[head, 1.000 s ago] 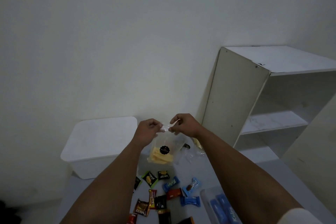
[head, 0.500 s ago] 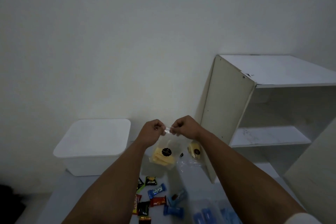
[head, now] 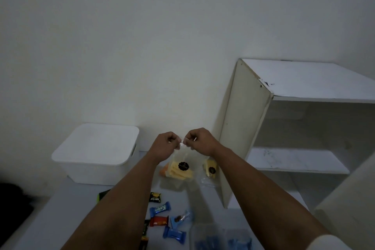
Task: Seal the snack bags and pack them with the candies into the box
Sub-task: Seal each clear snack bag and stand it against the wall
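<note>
Both of my hands are up on the mouth of the clear snack bag (head: 181, 165). My left hand (head: 163, 145) pinches the top edge from one side, and my right hand (head: 199, 141) pinches it from the other, holding a thin white strip that looks like a tie. The bag hangs from my hands above the counter (head: 67, 209), its yellow chips and black round sticker showing below my knuckles.

To seal it well, I judge I should keep the neck gathered tight between my thumbs, push the air out first, and close the top evenly so it cannot gape open later in the box.

Just to the right of the bag, a second snack bag (head: 210, 169) lies against the side of the white shelf unit (head: 243, 128). Below the bag, nearer to me, wrapped candies (head: 160, 210) are scattered on the counter, and past them a clear tray (head: 211, 235) holds blue packets. To the left of the bag stands a white lidded box (head: 95, 144). Behind the bag rises a bare pale wall (head: 142, 36); the light is dim.
</note>
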`<state>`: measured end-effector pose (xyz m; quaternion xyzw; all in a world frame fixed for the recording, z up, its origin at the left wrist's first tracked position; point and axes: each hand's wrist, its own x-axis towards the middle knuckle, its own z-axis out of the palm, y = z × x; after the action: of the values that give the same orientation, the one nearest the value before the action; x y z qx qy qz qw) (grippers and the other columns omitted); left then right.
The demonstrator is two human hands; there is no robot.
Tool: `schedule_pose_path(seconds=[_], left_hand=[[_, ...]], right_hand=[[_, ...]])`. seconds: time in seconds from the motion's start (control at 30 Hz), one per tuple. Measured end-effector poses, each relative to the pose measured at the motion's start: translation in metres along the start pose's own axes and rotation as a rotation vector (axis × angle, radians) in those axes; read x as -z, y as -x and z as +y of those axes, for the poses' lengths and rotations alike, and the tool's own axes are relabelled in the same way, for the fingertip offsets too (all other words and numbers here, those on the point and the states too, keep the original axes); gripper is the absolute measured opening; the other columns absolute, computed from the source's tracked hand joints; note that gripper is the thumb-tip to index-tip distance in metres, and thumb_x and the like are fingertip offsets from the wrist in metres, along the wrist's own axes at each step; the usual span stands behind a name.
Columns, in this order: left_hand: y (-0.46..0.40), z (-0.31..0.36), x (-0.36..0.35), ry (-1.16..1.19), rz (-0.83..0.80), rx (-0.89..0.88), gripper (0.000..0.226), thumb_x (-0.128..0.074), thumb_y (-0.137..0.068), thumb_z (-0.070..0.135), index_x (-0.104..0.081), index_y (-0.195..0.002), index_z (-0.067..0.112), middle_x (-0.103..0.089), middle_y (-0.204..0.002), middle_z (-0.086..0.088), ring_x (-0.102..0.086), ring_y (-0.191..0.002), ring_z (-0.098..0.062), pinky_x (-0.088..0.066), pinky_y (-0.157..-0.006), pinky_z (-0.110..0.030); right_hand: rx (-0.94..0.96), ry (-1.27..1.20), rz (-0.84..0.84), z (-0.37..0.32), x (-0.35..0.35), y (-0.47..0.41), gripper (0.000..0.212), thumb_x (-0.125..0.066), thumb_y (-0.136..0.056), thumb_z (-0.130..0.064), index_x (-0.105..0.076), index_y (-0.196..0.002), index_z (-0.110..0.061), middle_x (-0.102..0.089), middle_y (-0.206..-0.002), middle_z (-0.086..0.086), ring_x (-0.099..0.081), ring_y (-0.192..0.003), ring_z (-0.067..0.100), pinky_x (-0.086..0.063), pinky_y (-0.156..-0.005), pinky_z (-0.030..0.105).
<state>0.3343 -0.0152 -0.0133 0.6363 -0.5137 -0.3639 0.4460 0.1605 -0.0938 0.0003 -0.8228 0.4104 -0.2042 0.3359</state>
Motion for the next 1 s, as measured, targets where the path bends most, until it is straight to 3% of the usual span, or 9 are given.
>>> schedule_pose_path(seconds=[0.17,0.3,0.43,0.53,0.7,0.87,1.0], left_hand=[[-0.001,-0.002,-0.003,0.081,0.073,0.081,0.013,-0.058,-0.097,0.009,-0.07,-0.097,0.004,-0.073,-0.091,-0.016,-0.068,-0.083,-0.022,-0.056,-0.081,-0.04],[-0.001,0.001,-0.007,0.12,0.1,0.091,0.011,-0.064,-0.092,0.012,-0.075,-0.093,0.008,-0.075,-0.094,-0.01,-0.069,-0.08,-0.017,-0.057,-0.082,-0.038],[-0.004,0.001,-0.012,0.1,0.09,0.09,0.012,-0.067,-0.093,0.015,-0.074,-0.095,0.005,-0.074,-0.094,-0.017,-0.067,-0.079,-0.018,-0.057,-0.081,-0.039],[-0.006,0.001,-0.015,0.072,0.061,0.104,0.012,-0.064,-0.096,0.016,-0.073,-0.096,0.007,-0.07,-0.087,-0.011,-0.065,-0.081,-0.018,-0.057,-0.084,-0.039],[-0.007,0.002,-0.017,0.074,0.087,0.139,0.013,-0.06,-0.097,0.013,-0.071,-0.099,0.006,-0.067,-0.087,-0.007,-0.063,-0.081,-0.019,-0.057,-0.084,-0.038],[-0.007,0.006,-0.016,0.138,0.094,0.189,0.012,-0.064,-0.09,0.011,-0.076,-0.093,0.006,-0.072,-0.088,-0.008,-0.066,-0.08,-0.018,-0.057,-0.079,-0.034],[-0.008,0.009,-0.018,0.124,0.081,0.188,0.01,-0.07,-0.087,0.012,-0.077,-0.092,0.007,-0.073,-0.086,-0.008,-0.066,-0.079,-0.017,-0.057,-0.079,-0.034]], right_hand=[[0.011,-0.013,-0.004,0.012,0.007,-0.002,0.014,-0.073,-0.089,-0.027,-0.075,-0.083,-0.015,-0.075,-0.078,0.002,-0.071,-0.071,0.016,-0.055,-0.063,0.024],[0.059,-0.022,-0.021,0.01,0.012,-0.007,0.011,-0.072,-0.09,-0.024,-0.073,-0.08,-0.019,-0.073,-0.076,-0.003,-0.07,-0.068,0.011,-0.056,-0.067,0.026],[0.082,0.009,-0.029,0.014,0.011,-0.007,0.014,-0.069,-0.091,-0.022,-0.067,-0.077,-0.022,-0.067,-0.075,-0.008,-0.065,-0.071,0.012,-0.048,-0.068,0.025],[0.085,-0.009,-0.029,0.02,0.008,-0.007,0.014,-0.069,-0.091,-0.022,-0.067,-0.077,-0.024,-0.065,-0.075,-0.011,-0.064,-0.072,0.011,-0.051,-0.071,0.027],[0.024,-0.136,-0.012,0.03,0.007,-0.006,0.012,-0.073,-0.088,-0.025,-0.074,-0.082,-0.016,-0.074,-0.077,0.005,-0.069,-0.066,0.012,-0.057,-0.068,0.034],[0.029,-0.168,-0.028,0.029,0.013,-0.005,0.012,-0.071,-0.09,-0.021,-0.073,-0.086,-0.01,-0.071,-0.077,0.002,-0.068,-0.064,0.008,-0.053,-0.064,0.023],[0.039,-0.161,-0.042,0.027,0.016,-0.007,0.011,-0.07,-0.091,-0.019,-0.07,-0.081,-0.014,-0.068,-0.076,0.0,-0.067,-0.066,0.01,-0.05,-0.062,0.022]])
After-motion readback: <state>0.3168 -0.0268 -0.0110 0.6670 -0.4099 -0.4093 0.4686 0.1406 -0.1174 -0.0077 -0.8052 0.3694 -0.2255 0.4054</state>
